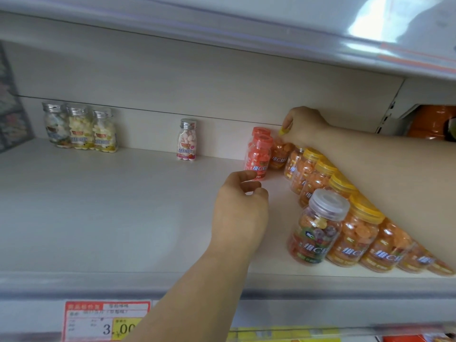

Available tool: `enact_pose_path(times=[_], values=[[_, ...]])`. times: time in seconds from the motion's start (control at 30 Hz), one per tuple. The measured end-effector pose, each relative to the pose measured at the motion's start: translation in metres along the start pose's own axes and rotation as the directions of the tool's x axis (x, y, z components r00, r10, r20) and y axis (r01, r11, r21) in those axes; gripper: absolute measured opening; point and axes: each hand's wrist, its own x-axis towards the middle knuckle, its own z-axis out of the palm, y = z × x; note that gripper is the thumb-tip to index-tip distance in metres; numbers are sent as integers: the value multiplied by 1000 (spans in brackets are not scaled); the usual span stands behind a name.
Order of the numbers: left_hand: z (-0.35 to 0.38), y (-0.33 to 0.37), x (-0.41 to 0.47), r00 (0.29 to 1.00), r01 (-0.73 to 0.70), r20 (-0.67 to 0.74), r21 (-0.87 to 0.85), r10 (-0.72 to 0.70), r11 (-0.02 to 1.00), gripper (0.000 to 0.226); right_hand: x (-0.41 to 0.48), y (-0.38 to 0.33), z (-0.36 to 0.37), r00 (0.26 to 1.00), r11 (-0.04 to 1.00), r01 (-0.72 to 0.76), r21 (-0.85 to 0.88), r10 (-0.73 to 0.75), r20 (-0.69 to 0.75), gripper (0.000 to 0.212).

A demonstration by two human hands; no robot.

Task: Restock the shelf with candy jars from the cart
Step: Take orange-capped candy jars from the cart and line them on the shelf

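On the white shelf (98, 206) two red-lidded candy jars (257, 156) stand one behind the other near the back. My left hand (239, 213) hovers just in front of the nearer one, fingers loosely curled, thumb tip at its base, holding nothing. My right hand (306, 127) reaches to the back wall, and its fingers pinch the yellow lid of an orange candy jar (278, 156) standing right of the red jars. My right forearm lies across several yellow-lidded orange jars (355, 233). The cart is out of view.
A clear-lidded jar of mixed-colour candy (318, 225) stands at the front of the orange rows. Three silver-capped bottles (79, 129) stand at the back left and a single pink one (187, 140) at mid back. The upper shelf (222, 33) hangs low overhead. A price tag (106, 319) is on the shelf's front edge.
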Motion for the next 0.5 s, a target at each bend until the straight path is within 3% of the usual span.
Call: enact_pose_path(times=[0.5], values=[[-1, 2, -2, 1000, -4, 23, 33, 4, 999, 26, 6, 15, 0, 999, 999, -29, -30, 30, 30, 31]])
